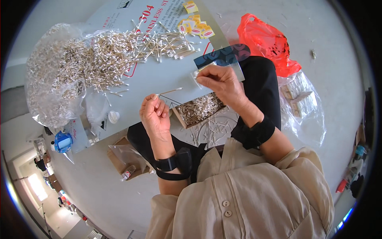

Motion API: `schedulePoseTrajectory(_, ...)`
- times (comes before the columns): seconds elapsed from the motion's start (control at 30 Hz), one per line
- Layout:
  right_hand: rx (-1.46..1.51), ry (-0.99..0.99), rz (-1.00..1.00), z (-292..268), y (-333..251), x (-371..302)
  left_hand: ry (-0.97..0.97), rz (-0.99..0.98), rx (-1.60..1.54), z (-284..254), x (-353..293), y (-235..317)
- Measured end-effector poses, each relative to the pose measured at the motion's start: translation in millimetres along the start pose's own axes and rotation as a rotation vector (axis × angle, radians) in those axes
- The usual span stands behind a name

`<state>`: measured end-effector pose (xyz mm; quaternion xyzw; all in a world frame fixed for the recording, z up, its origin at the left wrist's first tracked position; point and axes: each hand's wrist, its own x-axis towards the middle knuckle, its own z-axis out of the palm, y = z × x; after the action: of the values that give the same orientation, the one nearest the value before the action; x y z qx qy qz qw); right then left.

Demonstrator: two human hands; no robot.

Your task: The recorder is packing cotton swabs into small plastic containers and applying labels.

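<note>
My left hand (154, 115) pinches a cotton swab (170, 92) between thumb and fingertips, its white tip pointing right. To the right, my right hand (223, 81) is closed on a small clear plastic packet (194, 81); its contents are partly hidden by the fingers. A large heap of cotton swabs (107, 55) spreads over the table (159, 73), spilling out of a big clear bag (39, 75). Below my hands, a cardboard box (180, 117) full of cotton swabs stands at the table's near edge.
Yellow and white cards (195, 26) lie at the table's far edge. A dark patterned sheet (223, 55) lies near my right hand. On the floor at right are a red plastic bag (264, 42) and a clear bag of small packs (296, 99). Another carton (139, 172) sits lower left.
</note>
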<state>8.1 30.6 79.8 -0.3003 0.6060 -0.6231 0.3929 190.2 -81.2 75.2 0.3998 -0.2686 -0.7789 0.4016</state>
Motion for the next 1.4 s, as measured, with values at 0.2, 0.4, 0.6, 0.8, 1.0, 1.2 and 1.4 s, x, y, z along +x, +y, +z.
schedulePoseTrajectory(0.2,-0.09,-0.046,-0.089,26.2,-5.8,-6.2,-0.003,0.005,0.02,5.0,-4.5,2.4)
schedulePoseTrajectory(0.4,-0.061,-0.004,-0.119,30.8,5.9,-6.5,-0.034,0.004,0.023,1.4,-4.6,1.7)
schedulePoseTrajectory(0.6,0.109,0.049,0.02,20.6,14.3,-7.9,-0.003,0.011,0.011,-1.6,-3.7,1.3)
schedulePoseTrajectory(0.8,-0.513,-0.467,0.208,4.9,24.6,-16.4,0.005,-0.01,-0.017,-6.6,-0.1,-1.8)
schedulePoseTrajectory(1.0,-1.009,-0.781,0.165,-18.1,8.0,-40.4,0.176,-0.019,0.131,-13.2,1.6,-31.5)
schedulePoseTrajectory(1.2,-1.167,-0.177,0.001,-52.1,36.6,-28.8,0.361,-0.02,0.233,0.6,1.1,-59.4)
schedulePoseTrajectory(1.4,-0.892,0.053,-0.076,-51.9,32.9,-8.6,0.338,-0.05,0.207,7.6,3.5,-70.3)
